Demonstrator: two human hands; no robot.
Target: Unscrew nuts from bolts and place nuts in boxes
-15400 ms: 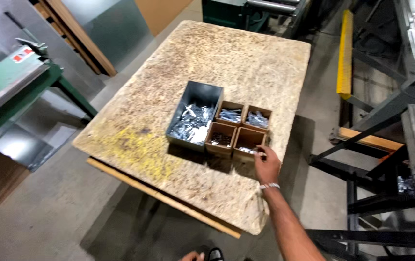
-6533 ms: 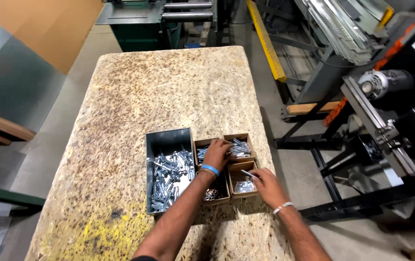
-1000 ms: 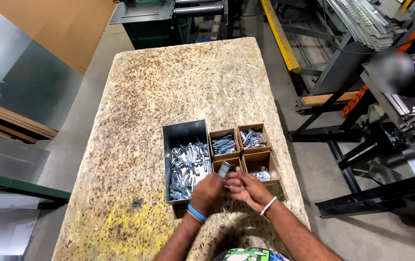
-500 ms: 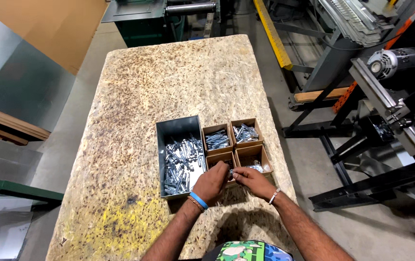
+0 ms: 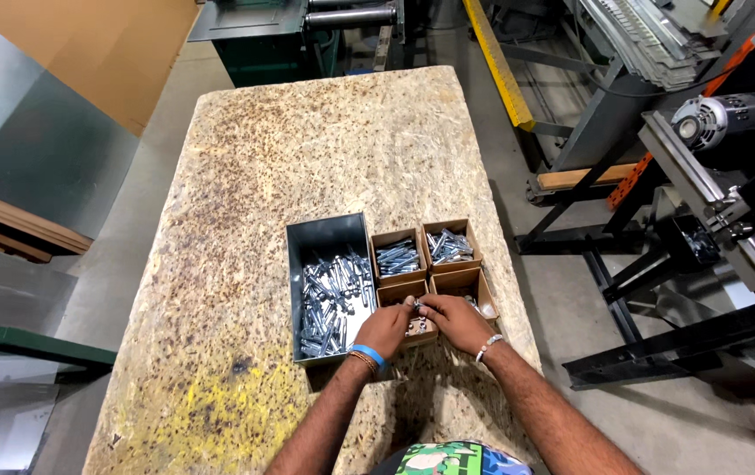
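Near the table's (image 5: 245,176) right front edge, the left hand (image 5: 386,327) and right hand (image 5: 454,318) meet over a small cardboard box (image 5: 405,303), fingers pinched together on a small metal piece (image 5: 418,305). A grey metal bin (image 5: 329,286) of bolts sits just left.

On the rough chipboard table (image 5: 324,158), toward its near right corner, we find a long dark metal bin (image 5: 329,286) of silvery bolts, with four small brown cardboard boxes (image 5: 430,268) in a two-by-two block touching its right side. Our left hand (image 5: 385,328) and right hand (image 5: 454,321) meet above the near-left box of the block, fingers (image 5: 414,303) pinched together on a small metal piece too small to tell. A green machine (image 5: 289,35) stands beyond the table's far end. Flat sheet panels (image 5: 17,176) lie on the floor to the left, and dark steel machine frames (image 5: 703,255) stand to the right.
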